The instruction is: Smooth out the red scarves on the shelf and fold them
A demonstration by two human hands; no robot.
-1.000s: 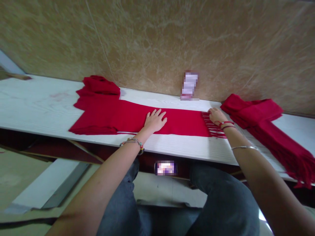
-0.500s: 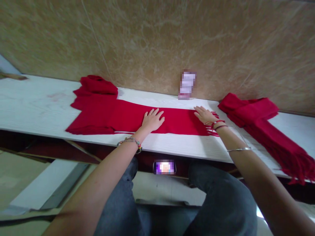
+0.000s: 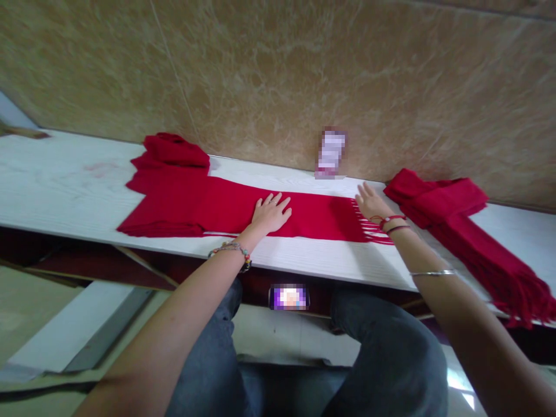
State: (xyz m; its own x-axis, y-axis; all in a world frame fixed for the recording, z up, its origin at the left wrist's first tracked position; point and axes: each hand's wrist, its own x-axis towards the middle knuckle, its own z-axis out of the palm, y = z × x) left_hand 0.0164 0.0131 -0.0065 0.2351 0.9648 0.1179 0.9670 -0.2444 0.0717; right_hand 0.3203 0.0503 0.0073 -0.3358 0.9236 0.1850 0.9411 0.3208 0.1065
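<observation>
A red fringed scarf lies flat along the white table, its fringe pointing right. My left hand rests open on the middle of it, fingers spread. Over the fringe at its right end is my right hand, open with fingers extended and holding nothing; whether it touches the strands I cannot tell. Leftward, the flat length runs into a stack of folded red cloth, with a bunched part behind it against the wall.
Another red scarf lies folded at the right, its fringe hanging over the front edge of the white table. A stone-patterned wall closes off the back. A blurred-out phone-like object sits below the table edge, near my knees.
My right hand has slid to the right, off the scarf's body and onto its fringe, uncovering more strands. My left hand stays in place.
</observation>
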